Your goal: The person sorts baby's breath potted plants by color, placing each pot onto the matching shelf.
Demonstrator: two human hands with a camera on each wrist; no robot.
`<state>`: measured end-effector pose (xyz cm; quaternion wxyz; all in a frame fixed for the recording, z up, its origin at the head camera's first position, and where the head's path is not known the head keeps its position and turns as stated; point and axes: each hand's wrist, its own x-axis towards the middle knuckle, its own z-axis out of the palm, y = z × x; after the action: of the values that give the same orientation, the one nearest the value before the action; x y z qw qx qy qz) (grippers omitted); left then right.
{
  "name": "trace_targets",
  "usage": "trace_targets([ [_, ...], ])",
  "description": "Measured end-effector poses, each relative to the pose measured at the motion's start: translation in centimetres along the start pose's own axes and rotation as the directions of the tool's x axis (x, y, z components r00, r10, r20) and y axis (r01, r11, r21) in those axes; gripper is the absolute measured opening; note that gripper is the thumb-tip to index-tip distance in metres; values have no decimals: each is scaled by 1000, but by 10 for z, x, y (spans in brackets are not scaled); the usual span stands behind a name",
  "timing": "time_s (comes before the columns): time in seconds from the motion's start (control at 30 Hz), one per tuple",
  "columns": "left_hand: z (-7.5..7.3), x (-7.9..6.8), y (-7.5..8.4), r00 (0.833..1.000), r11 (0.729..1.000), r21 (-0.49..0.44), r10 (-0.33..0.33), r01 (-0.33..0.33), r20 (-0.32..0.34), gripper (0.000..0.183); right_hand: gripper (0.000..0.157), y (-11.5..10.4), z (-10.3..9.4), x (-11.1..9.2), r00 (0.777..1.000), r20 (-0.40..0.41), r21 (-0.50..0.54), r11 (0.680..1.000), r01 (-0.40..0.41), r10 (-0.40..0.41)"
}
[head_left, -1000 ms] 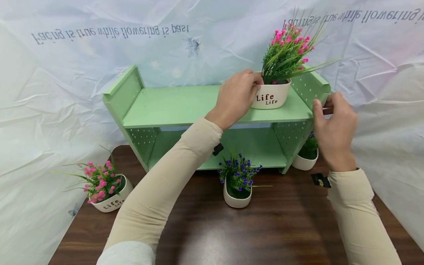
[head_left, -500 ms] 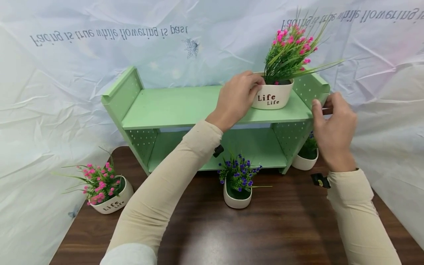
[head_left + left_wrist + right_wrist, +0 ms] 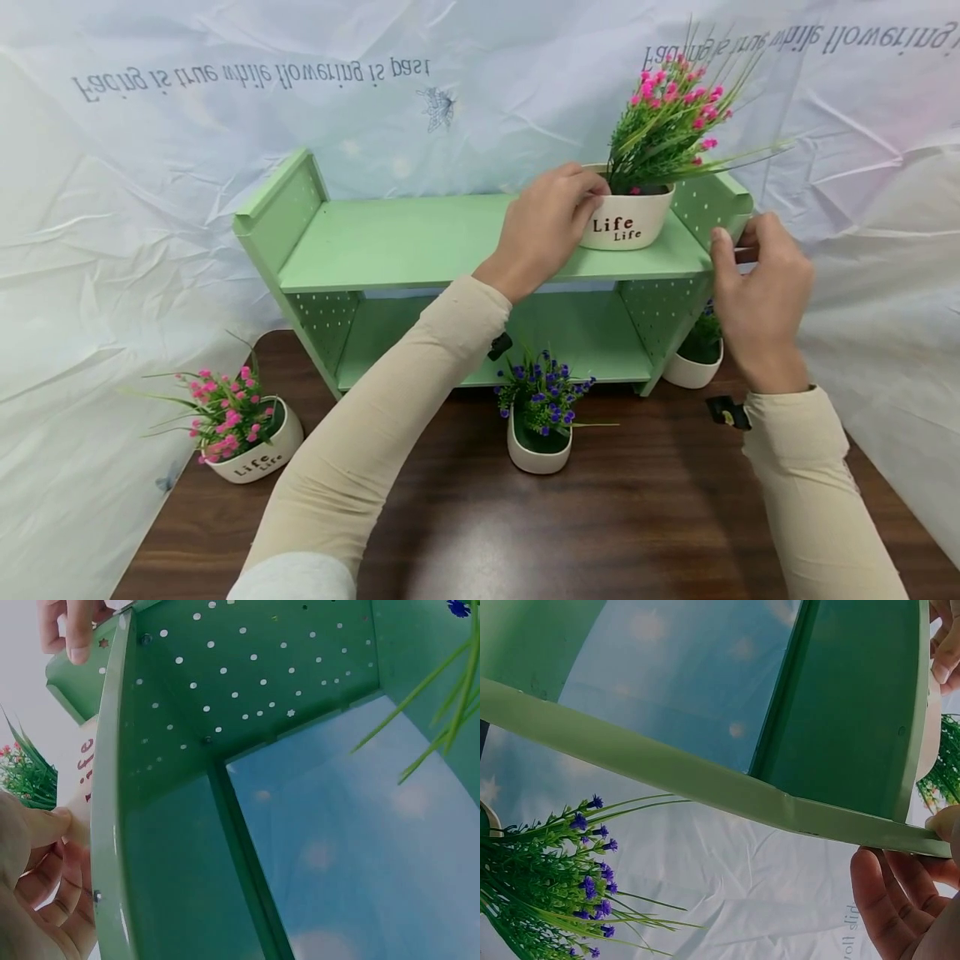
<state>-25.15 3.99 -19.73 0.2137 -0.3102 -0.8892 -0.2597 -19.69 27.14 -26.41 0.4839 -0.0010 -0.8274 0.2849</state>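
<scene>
On the top board of a green two-tier shelf stands a white oval flowerpot lettered "Life", with pink flowers and long grass. My left hand pinches the left end of its rim, thumb in front; the left wrist view shows thumb and fingers at the pot's wall. At the shelf's right side, my right hand grips the front edge of the perforated side panel. In the right wrist view, thumb and fingers lie on either side of that panel.
A pink-flowered pot stands at the left of the brown table. One purple-flowered pot stands before the shelf, and another white pot is beside its right side, partly behind my right hand. A printed cloth hangs behind.
My left hand has shifted the pink-flowered pot a little to the right along the top board. The right hand has kept its place on the side panel.
</scene>
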Motion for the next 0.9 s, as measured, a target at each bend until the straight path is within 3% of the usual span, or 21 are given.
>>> trace_targets([
  [0.47,-6,-1,11,998,999,4,-47,46,47,21,34,1,0,0,1000,-5,-5,1000,2,-2],
  [0.9,-12,-8,23,996,999,12,-40,39,79,22,36,0,0,-1,1000,-1,3,1000,-1,1],
])
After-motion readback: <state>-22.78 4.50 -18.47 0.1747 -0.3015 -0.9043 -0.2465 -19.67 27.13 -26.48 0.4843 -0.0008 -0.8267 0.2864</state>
